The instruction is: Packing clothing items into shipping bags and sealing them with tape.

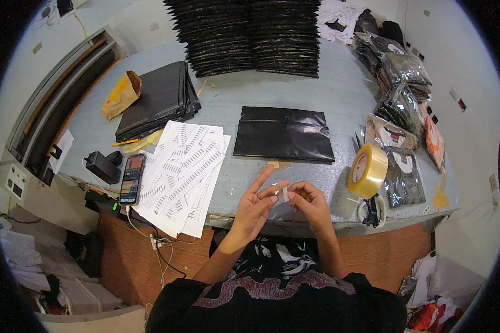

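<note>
- Grip of right hand [313, 204]: thumb and forefinger pinched on small, narrow white strip [285, 193], located between both hands over near side of pale blue-grey table [347, 100]. Hold by extreme edge; avoid creasing.
- Set left hand [251, 213] opposite: forefinger extended, thumb drawn toward middle finger. Cannot tell whether anything is pinched there.
- Keep both wrists steady and work with fingertips only, applying light, even tension.
- Beyond fingertips, keep strip clear of small tan scrap [273, 165] to prevent contamination.
- Farther out, leave flat, glossy black plastic package [283, 134] smooth and square.
- At right, avoid knocking thick, yellowish clear tape roll [369, 172].
- At left, keep elbow off loose white printed sheets [178, 177].
</note>
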Available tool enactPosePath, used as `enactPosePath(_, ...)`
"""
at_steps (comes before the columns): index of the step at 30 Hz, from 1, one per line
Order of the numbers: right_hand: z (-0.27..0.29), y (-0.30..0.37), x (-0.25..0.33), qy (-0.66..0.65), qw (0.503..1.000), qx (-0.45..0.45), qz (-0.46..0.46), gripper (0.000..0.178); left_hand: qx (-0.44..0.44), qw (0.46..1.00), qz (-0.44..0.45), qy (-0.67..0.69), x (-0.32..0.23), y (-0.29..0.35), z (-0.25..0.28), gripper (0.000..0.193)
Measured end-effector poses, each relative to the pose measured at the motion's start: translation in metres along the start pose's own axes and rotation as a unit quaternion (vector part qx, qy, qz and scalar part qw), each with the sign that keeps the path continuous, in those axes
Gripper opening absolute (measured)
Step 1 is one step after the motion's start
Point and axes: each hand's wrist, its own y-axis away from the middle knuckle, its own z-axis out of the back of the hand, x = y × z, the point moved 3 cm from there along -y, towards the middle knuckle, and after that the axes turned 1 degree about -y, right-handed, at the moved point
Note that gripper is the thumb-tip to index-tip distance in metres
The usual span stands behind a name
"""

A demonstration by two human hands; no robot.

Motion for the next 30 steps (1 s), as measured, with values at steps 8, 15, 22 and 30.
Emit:
enactPosePath(8,0.004,-0.008,-0.001,-0.152,0.988,0.011,0.023,0.016,0.004,0.996,-0.022,-0.088,0.003,0.001,0.0,0.065)
enactPosePath(15,0.003,-0.012,-0.004,-0.18,0.983,0.02,-0.002,0.018,0.026,0.991,-0.037,-0.127,0.002,0.001,-0.002,0.069)
enactPosePath(22,0.003,-0.012,-0.002,-0.205,0.978,0.024,-0.013,0.019,0.037,0.996,-0.013,-0.076,0.0,0.001,-0.002,0.068)
enactPosePath(30,0.018,-0.011,-0.007,-0.157,0.987,-0.02,0.001,0.021,0.022,0.996,-0.018,-0.087,-0.005,0.001,-0.003,0.062)
